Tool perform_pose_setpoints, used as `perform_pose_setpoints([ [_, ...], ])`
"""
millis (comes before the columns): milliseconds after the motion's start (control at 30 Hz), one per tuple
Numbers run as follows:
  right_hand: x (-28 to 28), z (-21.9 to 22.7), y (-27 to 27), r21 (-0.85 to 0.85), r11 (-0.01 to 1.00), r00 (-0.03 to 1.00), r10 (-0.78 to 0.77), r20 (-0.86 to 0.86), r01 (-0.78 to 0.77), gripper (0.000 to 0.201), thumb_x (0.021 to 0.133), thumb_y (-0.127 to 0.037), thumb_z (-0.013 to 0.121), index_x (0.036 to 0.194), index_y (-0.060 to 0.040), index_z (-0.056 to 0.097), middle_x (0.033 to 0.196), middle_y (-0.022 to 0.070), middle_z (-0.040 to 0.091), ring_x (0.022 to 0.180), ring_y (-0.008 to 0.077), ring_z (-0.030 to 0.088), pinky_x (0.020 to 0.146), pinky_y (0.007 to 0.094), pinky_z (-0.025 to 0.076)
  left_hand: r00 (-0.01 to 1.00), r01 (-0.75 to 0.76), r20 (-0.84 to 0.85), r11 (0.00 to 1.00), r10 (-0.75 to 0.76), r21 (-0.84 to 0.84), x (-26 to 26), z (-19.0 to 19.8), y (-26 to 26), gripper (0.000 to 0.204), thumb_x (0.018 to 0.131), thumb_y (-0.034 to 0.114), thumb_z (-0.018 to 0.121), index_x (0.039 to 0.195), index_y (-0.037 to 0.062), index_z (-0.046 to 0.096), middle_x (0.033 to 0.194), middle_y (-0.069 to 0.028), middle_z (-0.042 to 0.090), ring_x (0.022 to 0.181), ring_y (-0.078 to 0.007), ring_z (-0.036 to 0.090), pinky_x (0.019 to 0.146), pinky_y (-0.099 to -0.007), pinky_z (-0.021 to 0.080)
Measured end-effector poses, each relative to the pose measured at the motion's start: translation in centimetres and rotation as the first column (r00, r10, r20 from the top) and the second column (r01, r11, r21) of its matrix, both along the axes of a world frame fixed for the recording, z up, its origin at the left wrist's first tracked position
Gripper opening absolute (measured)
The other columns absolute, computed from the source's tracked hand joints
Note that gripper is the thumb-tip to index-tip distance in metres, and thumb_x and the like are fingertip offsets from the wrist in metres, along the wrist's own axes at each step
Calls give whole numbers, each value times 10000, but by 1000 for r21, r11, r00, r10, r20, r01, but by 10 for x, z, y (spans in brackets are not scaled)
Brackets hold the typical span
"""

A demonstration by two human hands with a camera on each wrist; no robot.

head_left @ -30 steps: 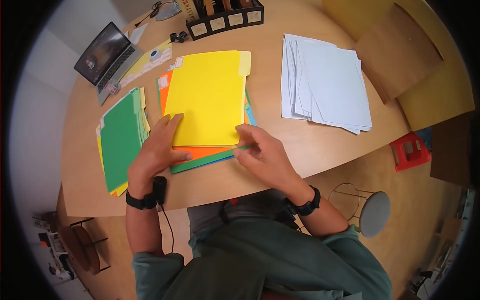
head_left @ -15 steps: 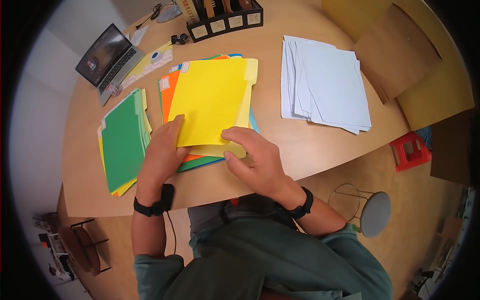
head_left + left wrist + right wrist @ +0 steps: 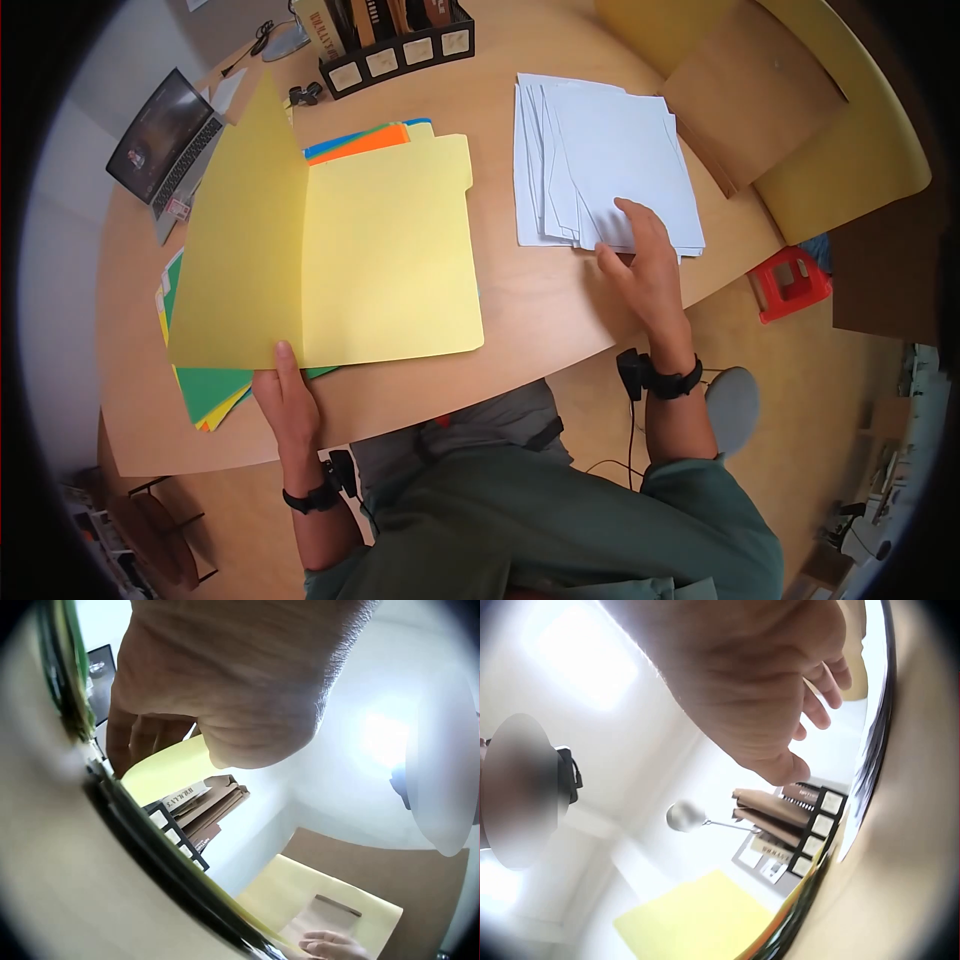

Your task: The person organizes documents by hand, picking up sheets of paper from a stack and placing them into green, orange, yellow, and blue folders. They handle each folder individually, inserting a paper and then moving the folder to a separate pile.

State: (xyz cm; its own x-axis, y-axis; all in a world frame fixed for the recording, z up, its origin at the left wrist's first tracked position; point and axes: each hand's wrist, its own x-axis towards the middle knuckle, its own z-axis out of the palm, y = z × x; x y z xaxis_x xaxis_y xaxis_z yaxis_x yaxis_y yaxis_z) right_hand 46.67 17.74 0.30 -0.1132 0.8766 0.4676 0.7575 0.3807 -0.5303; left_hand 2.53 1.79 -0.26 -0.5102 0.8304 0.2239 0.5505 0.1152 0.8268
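Observation:
A yellow file folder (image 3: pixel 390 260) lies opened out on a stack of colored folders, its left cover raised at a slant. My left hand (image 3: pixel 288 405) pinches that cover at its lower edge, thumb on the inner face; the left wrist view shows the yellow sheet (image 3: pixel 172 769) between thumb and fingers. Over the near part of a pile of white paper (image 3: pixel 600 150) hovers my right hand (image 3: pixel 650 275), its fingers spread apart and holding nothing. Beneath the opened folder, an orange folder (image 3: pixel 365 148) and a blue one peek out at the top.
Green and yellow folders (image 3: pixel 210 390) lie at the left, partly hidden by the raised cover. Behind them stands a laptop (image 3: pixel 165 145). A black organizer (image 3: pixel 400 62) holds books at the back. A brown and yellow cardboard panel (image 3: pixel 760 100) borders the right side. A red stool (image 3: pixel 790 283) is beyond the table edge.
The yellow folder's cover has swung open to the left, with my left hand at its lower edge. My right hand has let go of the folder and moved right to the white paper.

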Motion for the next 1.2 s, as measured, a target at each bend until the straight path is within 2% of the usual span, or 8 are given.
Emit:
perform_pose_setpoints([
  [267, 5, -13, 10, 30, 999, 987, -49, 154, 45, 414, 932, -118, 748, 1323, 9, 695, 1256, 234, 729, 1244, 439, 655, 1056, 493, 544, 981, -88, 178, 993, 72, 84, 4, -27, -7, 415, 1211, 223, 444, 1304, -121, 658, 1245, -165, 748, 1129, -209, 667, 1038, -359, 509],
  [367, 5, -10, 12, -52, 994, 993, -97, 68, 100, 298, 962, -76, 711, 1244, 14, 748, 1209, 208, 762, 1205, 424, 680, 1038, 489, 551, 970, -102, 234, 988, 72, 117, 8, -25, -7, 407, 1213, 227, 450, 1276, -109, 669, 1220, -140, 747, 1103, -173, 659, 1008, -335, 514],
  [467, 15, -14, 17, 50, 993, 989, -111, 98, 106, 216, 1011, -74, 704, 1193, 10, 784, 1158, 195, 790, 1095, 391, 734, 968, 457, 577, 969, -104, 235, 986, 71, 130, 9, -23, -6, 399, 1212, 231, 458, 1243, -102, 676, 1165, -110, 741, 1056, -140, 643, 962, -312, 514],
  [533, 13, -4, 11, -89, 967, 964, -246, -100, 238, 201, 1050, -109, 717, 1193, 8, 795, 1104, 179, 806, 969, 319, 768, 885, 401, 589, 970, -108, 230, 985, 75, 134, 9, -21, -7, 396, 1212, 232, 462, 1223, -100, 679, 1128, -94, 737, 1025, -126, 634, 933, -302, 514],
  [567, 16, -5, 11, 3, 977, 968, -212, -134, 214, 195, 1065, -124, 723, 1196, 2, 795, 1046, 166, 807, 885, 237, 761, 823, 350, 582, 969, -88, 239, 990, 60, 111, 9, -21, -8, 410, 1214, 243, 462, 1242, -104, 679, 1171, -104, 741, 1063, -140, 643, 972, -316, 513],
  [700, -28, 44, -17, 75, 987, 977, -126, -172, 141, 164, 1067, -72, 704, 1183, 7, 788, 1040, 167, 803, 895, 197, 748, 811, 335, 578, 964, -75, 259, 996, 62, 44, 3, -28, -12, 420, 1215, 249, 463, 1266, -105, 683, 1197, -110, 750, 1093, -147, 653, 1004, -325, 512],
  [967, -149, 44, -38, 167, 921, 926, 369, -84, -352, 255, 939, -14, 776, 1193, -38, 780, 1121, 149, 784, 986, 345, 757, 811, 420, 615, 980, -74, 195, 988, 46, 136, 2, -35, -10, 361, 1200, 236, 510, 1128, -76, 676, 944, -61, 685, 891, -124, 577, 828, -324, 499],
  [1200, -221, 20, -46, 56, 886, 884, 464, -67, -460, 172, 1000, -86, 745, 1160, -38, 789, 1094, 145, 790, 994, 354, 755, 831, 435, 620, 990, -70, 127, 993, 58, 92, 2, -34, -11, 333, 1191, 210, 519, 1178, -72, 694, 1020, -147, 747, 939, -207, 666, 874, -375, 531],
])
